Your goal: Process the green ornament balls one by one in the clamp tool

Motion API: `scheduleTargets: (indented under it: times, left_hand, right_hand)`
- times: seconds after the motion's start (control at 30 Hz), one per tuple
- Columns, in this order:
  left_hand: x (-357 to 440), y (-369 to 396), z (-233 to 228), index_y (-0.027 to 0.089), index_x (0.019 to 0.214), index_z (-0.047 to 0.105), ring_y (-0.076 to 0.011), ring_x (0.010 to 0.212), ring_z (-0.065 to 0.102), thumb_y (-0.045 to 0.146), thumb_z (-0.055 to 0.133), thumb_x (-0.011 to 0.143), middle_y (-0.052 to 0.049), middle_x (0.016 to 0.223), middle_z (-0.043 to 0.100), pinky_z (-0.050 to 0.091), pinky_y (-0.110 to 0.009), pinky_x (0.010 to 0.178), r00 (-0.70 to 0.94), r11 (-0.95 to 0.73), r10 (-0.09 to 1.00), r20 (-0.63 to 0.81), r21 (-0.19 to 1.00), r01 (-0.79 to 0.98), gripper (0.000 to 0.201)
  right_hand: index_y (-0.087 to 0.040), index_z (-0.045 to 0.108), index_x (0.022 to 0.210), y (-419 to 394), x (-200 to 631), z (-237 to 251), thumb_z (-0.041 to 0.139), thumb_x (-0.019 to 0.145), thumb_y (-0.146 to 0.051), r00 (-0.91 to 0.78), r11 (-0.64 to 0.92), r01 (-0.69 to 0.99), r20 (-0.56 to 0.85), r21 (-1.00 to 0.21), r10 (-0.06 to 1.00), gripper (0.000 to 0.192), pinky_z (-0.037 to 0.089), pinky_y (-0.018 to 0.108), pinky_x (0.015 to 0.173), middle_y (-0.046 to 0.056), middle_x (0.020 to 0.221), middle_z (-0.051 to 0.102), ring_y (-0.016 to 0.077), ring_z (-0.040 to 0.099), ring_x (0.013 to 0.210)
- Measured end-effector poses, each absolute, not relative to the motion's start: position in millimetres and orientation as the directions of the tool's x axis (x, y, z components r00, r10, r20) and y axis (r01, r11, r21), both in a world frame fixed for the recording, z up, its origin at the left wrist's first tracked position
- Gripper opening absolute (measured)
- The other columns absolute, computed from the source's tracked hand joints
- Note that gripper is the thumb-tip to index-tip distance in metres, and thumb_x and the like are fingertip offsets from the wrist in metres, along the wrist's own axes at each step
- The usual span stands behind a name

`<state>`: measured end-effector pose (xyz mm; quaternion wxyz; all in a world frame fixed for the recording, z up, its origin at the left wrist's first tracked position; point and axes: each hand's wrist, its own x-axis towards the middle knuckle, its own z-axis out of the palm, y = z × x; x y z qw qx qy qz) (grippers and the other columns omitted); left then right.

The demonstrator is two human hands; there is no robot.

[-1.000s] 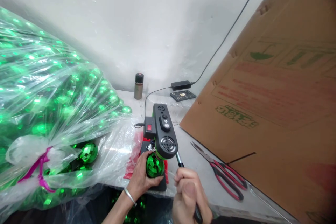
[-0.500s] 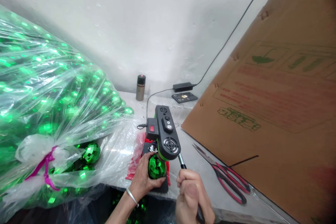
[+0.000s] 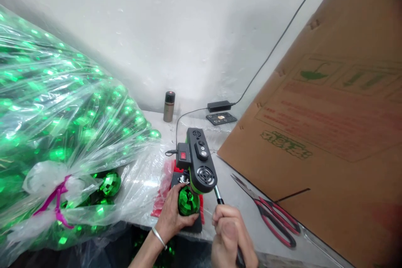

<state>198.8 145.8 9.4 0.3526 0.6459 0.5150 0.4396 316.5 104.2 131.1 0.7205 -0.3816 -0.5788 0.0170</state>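
Observation:
A shiny green faceted ball ornament point(image 3: 189, 202) sits beneath the front end of a small black bench drill press point(image 3: 201, 159). My left hand point(image 3: 172, 213), with a bangle at the wrist, is closed around the ball's left side, thumb along its lower edge. My right hand point(image 3: 233, 234) is wrapped in a fist round the black-gripped lever point(image 3: 219, 197) at the machine's right side. The machine's head hides the top of the ball, so contact there cannot be made out. Red plastic point(image 3: 157, 209) lies around the machine's black base.
A clear bag of green balls point(image 3: 78, 109), tied with purple ribbon point(image 3: 56, 197), fills the left. Red-and-black scissors point(image 3: 273, 213) lie beside a large cardboard box point(image 3: 314, 134). Behind are a spray can point(image 3: 168, 106), a power adapter point(image 3: 219, 106) and a phone point(image 3: 221, 118).
The whole view has shifted very slightly. Both hands keep the same hold on the ball and the lever, with no clear movement.

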Motion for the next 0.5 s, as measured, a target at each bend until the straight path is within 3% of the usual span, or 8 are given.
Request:
scheduleTargets:
  times: [0.33,0.5]
  left_hand:
    - [200,147,4,0.018,0.137,0.057,-0.0384,0.13,0.064,0.022,0.086,0.062,-0.015,0.135,0.068,0.051,-0.06,0.114,0.083,-0.195,0.981,0.177,0.917,0.347,0.08]
    - [201,149,4,0.019,0.138,0.057,-0.0401,0.13,0.063,0.022,0.091,0.056,-0.016,0.136,0.067,0.05,-0.061,0.115,0.09,-0.173,0.984,0.152,0.925,0.339,0.088]
  right_hand:
    - [-0.02,0.048,0.061,108,303,135,0.05,0.101,-0.013,0.465,0.704,0.377,0.78,-0.602,0.419,0.04,0.037,0.024,0.047,-0.003,0.062,0.05,0.0105,0.049,0.052]
    - [-0.022,0.05,0.062,102,310,114,0.052,0.103,-0.021,0.478,0.623,0.418,0.743,-0.661,0.469,0.041,0.039,0.027,0.047,0.0,0.065,0.056,0.0133,0.051,0.051]
